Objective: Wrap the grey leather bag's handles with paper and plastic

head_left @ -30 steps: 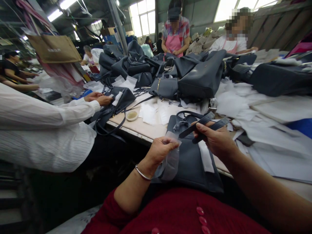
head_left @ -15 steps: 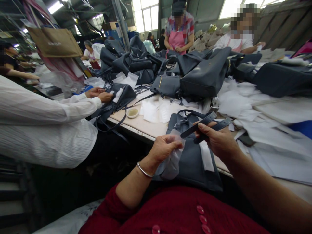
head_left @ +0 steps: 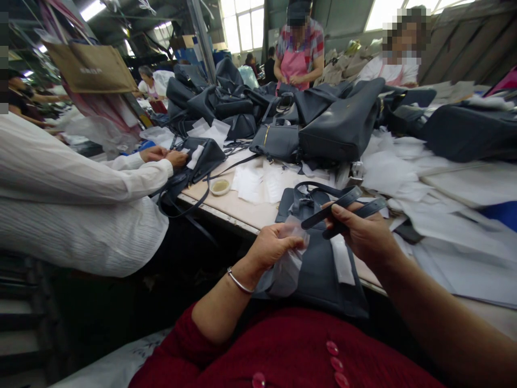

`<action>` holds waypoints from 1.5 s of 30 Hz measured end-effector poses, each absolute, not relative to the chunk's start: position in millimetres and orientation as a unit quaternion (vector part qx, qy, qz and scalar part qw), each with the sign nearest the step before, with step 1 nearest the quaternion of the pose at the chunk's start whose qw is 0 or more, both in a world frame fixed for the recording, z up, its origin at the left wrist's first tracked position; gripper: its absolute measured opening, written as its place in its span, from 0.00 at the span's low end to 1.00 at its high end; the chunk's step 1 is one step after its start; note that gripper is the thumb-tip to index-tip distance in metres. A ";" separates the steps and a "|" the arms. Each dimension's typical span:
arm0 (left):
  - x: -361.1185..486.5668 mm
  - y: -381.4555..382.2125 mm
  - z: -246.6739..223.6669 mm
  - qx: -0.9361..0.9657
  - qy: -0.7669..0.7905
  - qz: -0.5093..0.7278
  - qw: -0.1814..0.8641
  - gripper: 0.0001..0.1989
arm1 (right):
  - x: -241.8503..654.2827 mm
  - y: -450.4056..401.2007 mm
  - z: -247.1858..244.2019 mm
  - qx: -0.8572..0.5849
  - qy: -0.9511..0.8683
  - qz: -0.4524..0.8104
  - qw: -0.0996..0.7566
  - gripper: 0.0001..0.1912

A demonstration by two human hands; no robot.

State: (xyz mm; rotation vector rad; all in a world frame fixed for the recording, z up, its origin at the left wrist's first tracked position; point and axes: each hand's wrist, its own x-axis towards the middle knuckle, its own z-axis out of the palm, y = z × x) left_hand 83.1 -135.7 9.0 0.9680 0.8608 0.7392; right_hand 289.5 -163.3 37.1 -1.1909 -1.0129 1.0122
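Slantwise, dark straps [head_left: 347, 199], tips [head_left: 310, 221] pointing lower left

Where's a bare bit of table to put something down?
A small tan patch of table looks bare, between the dish, the white papers and the nearest dark bag. It's crowded behind with heaped bags, and on the right with white sheets.

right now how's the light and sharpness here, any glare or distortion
Head view: windows are blown out white; under the table is nearly black; left hand and right hand look fairly sharp; white sleeve looks stretched near the left edge.
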 end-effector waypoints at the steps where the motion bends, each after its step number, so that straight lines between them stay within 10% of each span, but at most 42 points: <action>1: 83.0 -135.5 8.5 0.439 0.388 0.332 0.740 0.24 | 289.1 -163.3 37.0 -0.511 -0.439 0.437 0.596 0.14; 20: 84.5 -133.9 10.6 0.455 0.377 0.344 0.730 0.22 | 269.4 -176.9 18.8 -0.571 -0.563 0.401 0.443 0.24; 27: 82.8 -134.6 9.2 0.487 0.384 0.334 0.710 0.20 | 283.3 -157.7 22.5 -0.495 -0.346 0.535 0.591 0.17; 35: 86.5 -134.5 2.4 0.509 0.411 0.357 0.667 0.22 | 265.1 -176.0 12.4 -0.598 -0.524 0.438 0.419 0.26; 45: 85.3 -137.0 -3.9 0.508 0.408 0.350 0.674 0.15 | 297.9 -162.1 53.5 -0.516 -0.447 0.474 0.556 0.27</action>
